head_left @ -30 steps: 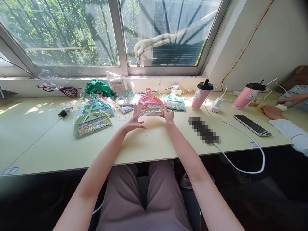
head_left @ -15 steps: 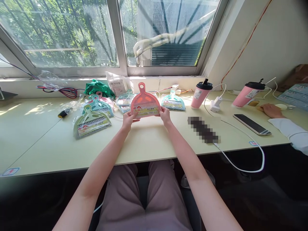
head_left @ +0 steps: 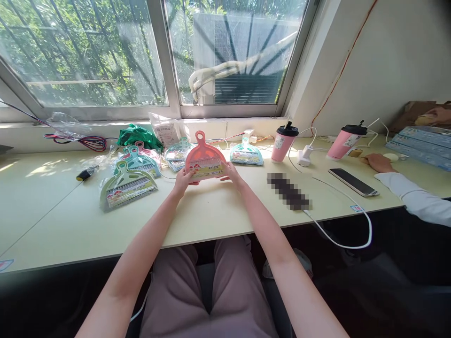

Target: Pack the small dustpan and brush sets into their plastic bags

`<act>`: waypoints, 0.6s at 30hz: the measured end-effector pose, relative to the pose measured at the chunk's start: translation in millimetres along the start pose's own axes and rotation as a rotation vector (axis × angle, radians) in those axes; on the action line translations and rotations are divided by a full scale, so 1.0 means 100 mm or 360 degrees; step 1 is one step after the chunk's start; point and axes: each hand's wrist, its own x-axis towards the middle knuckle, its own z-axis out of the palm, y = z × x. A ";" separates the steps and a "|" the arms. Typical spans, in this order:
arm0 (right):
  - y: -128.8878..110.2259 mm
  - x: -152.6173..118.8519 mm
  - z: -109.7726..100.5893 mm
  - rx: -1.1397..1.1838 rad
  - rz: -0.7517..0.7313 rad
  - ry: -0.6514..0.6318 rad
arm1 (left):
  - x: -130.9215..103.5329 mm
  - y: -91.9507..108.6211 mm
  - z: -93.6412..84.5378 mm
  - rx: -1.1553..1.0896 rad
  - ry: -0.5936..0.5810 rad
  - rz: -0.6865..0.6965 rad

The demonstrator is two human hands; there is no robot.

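A pink dustpan-and-brush set (head_left: 205, 155) stands nearly upright above the table, its ring handle at the top. The set bears a printed label across its lower part. My left hand (head_left: 183, 181) pinches its lower left corner, thumb in front. On the lower right side my right hand (head_left: 231, 173) grips it, some fingers hidden behind. Left of my hands, a bagged green set (head_left: 128, 188) lies in front of a teal one (head_left: 136, 159). Behind the held set are other light-green sets (head_left: 179, 151), and a mint set (head_left: 245, 154) lies to its right.
Two pink lidded cups (head_left: 283, 143), a white charger (head_left: 305, 156), a pixelated object (head_left: 289, 191) and a phone (head_left: 353, 182) are on the right. Another person's hand (head_left: 378, 163) rests beyond. A screwdriver-like tool (head_left: 87, 173) and green cloth (head_left: 140, 136) are leftward.
My view has shifted, so the scene sits a little further left and lower. Both hands still hold the pink set. Another hand now shows by the boxes at far right.
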 end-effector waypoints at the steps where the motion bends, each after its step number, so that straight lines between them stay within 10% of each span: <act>1: 0.01 0.00 0.01 -0.0026 0.0005 0.0006 | 0.00 0.00 0.00 0.0010 -0.0005 0.0005; 7: 0.02 0.01 0.04 -0.0040 -0.0022 0.0195 | 0.01 -0.02 0.02 -0.0053 -0.0034 -0.0099; 18: -0.06 -0.15 0.25 0.0281 0.0100 -0.0285 | 0.04 -0.05 -0.04 -0.0254 0.0093 -0.0040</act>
